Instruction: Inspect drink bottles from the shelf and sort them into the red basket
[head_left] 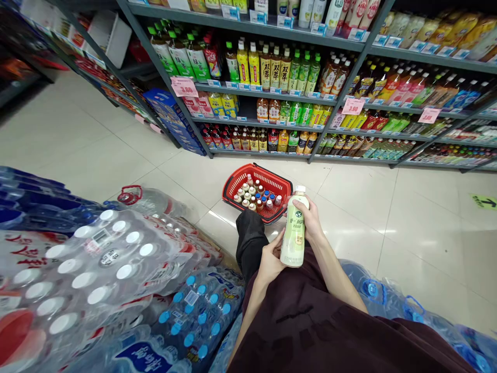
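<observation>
A pale green drink bottle point(294, 230) with a white cap is held upright, slightly tilted, in front of my dark shirt. My right hand point(308, 216) wraps round its upper part from the right side. Lower down, my left hand point(272, 257) grips it from the left, with some fingers hidden behind the bottle. Just beyond on the floor stands a red shopping basket point(229, 185), holding several small bottles with white, blue and brown caps.
Shelves point(252, 94) of bottled drinks with price tags run along the far side. Shrink-wrapped water packs point(101, 269) pile up at left, with blue-capped bottles point(200, 311) nearby. Large water jugs point(373, 290) stand at right. My trouser leg point(250, 241) is beside the basket.
</observation>
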Motion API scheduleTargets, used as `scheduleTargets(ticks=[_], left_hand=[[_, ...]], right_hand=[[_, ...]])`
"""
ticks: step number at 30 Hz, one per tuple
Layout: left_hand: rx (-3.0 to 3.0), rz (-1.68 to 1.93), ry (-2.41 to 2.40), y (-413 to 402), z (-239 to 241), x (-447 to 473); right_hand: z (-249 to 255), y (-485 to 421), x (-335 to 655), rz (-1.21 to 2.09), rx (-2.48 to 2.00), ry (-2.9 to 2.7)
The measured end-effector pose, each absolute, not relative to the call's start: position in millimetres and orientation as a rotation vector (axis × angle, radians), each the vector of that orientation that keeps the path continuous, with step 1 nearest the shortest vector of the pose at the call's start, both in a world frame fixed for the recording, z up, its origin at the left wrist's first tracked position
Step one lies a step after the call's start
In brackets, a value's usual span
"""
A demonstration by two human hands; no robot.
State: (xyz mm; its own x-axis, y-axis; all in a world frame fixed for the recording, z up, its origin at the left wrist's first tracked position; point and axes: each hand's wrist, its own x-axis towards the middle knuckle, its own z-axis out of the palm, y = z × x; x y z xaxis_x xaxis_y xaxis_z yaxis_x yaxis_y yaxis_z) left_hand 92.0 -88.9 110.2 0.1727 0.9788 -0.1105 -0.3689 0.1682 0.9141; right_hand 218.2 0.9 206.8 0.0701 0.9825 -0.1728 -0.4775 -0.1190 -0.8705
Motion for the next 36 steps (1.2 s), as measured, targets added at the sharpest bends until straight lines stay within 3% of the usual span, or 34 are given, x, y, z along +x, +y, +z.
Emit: scheduleTargets(ticks=[12, 23, 32, 36], left_hand=[[1.068, 1.163, 1.083, -91.1, 103.0, 93.5], [2.054, 1.369, 1.242, -87.8, 96.0, 79.5], [2.009, 1.446, 1.183, -86.7, 98.0, 78.6], [1.7, 1.375, 1.142, -88.7, 97.3, 79.4]], right_hand=[[201.8, 3.4, 222.9, 1.403, -1.127, -0.787], [185.1, 11.2, 222.8, 1.29, -1.22, -0.721], [191.5, 9.3, 227.8, 1.325, -1.161, -0.651], [193.9, 10.6, 235.7, 1.478, -0.982, -0.597]])
